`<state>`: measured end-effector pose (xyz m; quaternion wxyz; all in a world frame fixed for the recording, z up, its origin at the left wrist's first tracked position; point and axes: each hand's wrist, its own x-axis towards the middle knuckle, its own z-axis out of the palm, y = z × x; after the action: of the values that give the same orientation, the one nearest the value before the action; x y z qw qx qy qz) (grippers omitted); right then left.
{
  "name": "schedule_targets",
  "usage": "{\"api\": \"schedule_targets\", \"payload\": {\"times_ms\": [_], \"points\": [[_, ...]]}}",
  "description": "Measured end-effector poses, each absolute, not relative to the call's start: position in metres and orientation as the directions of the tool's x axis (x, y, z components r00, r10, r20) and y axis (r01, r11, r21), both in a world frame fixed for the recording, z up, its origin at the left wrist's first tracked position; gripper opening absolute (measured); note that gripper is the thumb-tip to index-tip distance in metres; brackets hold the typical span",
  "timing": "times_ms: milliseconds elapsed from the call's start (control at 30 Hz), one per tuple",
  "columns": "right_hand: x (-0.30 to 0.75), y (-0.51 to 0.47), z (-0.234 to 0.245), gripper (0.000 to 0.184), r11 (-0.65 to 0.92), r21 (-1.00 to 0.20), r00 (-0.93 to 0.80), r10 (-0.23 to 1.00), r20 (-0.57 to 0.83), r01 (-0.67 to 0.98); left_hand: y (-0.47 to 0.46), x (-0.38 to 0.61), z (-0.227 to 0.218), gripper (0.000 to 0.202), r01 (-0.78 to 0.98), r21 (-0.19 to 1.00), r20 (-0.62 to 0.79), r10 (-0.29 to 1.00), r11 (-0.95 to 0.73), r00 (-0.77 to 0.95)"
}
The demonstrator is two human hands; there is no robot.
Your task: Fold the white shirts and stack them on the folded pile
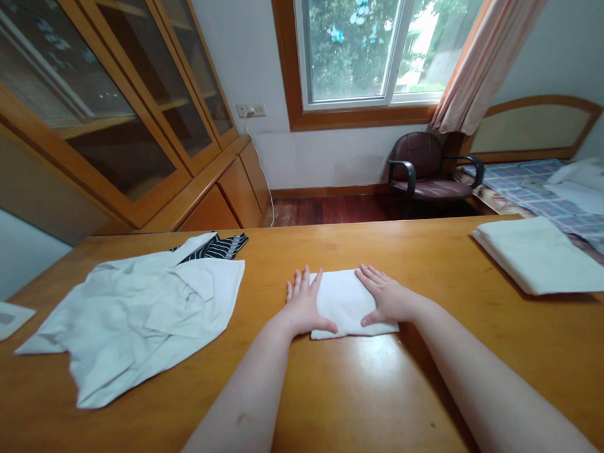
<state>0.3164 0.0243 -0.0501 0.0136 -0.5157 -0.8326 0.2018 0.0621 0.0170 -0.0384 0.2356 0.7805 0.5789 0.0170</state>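
A small white folded cloth (346, 301) lies flat on the wooden table (334, 399), roughly in the middle. My left hand (305, 303) rests on its left side, fingers spread and thumb pointing inward. On the right side of the cloth lies my right hand (385, 295), its fingers stretched toward the far edge and also apart. Both palms face down, and neither hand grips the fabric. The cloth's outer edges are partly hidden under the hands.
A crumpled white cloth (150, 313) with a black striped piece (215, 247) spreads over the table's left. At the right sits a folded white stack (543, 253). Beyond the table are a glass-door cabinet (179, 172), an armchair (424, 161) and a bed (530, 183).
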Motion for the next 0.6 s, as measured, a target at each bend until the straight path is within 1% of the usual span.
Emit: {"api": "schedule_targets", "payload": {"times_ms": [67, 133, 200, 267, 333, 367, 433, 533, 600], "points": [[0.313, 0.023, -0.048, 0.098, 0.311, -0.3, -0.363, 0.921, -0.138, 0.902, 0.02, 0.061, -0.039, 0.13, 0.923, 0.362, -0.173, 0.964, -0.128, 0.202], [0.309, 0.022, -0.042, 0.083, 0.251, -0.241, -0.273, 0.96, -0.06, 0.937, 0.023, 0.059, -0.04, 0.113, 0.941, 0.335, -0.084, 0.994, -0.044, 0.077], [0.305, 0.022, -0.034, 0.067, 0.22, -0.183, -0.225, 0.974, -0.003, 0.958, 0.026, 0.057, -0.041, 0.094, 0.946, 0.321, -0.016, 0.999, 0.036, -0.032], [0.302, 0.021, -0.024, 0.052, 0.162, -0.142, -0.166, 0.986, -0.019, 0.976, 0.027, 0.056, -0.041, 0.079, 0.941, 0.324, 0.015, 0.994, 0.1, -0.11], [0.3, 0.02, -0.017, 0.051, 0.073, -0.14, -0.083, 0.994, -0.067, 0.988, 0.027, 0.055, -0.042, 0.07, 0.935, 0.331, 0.029, 0.989, 0.128, -0.146], [0.3, 0.019, -0.014, 0.052, 0.033, -0.155, -0.045, 0.996, -0.072, 0.987, 0.027, 0.055, -0.042, 0.067, 0.934, 0.332, 0.032, 0.988, 0.134, -0.154], [0.3, 0.019, -0.014, 0.048, 0.003, -0.224, -0.009, 1.0, -0.027, 0.975, 0.026, 0.056, -0.042, 0.063, 0.933, 0.33, 0.023, 0.987, 0.141, -0.157], [0.301, 0.021, -0.019, 0.035, 0.019, -0.388, -0.005, 0.999, 0.035, 0.921, 0.025, 0.06, -0.043, 0.059, 0.927, 0.353, -0.017, 0.991, 0.128, -0.13], [0.301, 0.023, -0.025, 0.031, 0.032, -0.513, -0.036, 0.999, 0.003, 0.858, 0.025, 0.062, -0.043, 0.054, 0.912, 0.399, -0.026, 0.996, 0.091, -0.088]]}}
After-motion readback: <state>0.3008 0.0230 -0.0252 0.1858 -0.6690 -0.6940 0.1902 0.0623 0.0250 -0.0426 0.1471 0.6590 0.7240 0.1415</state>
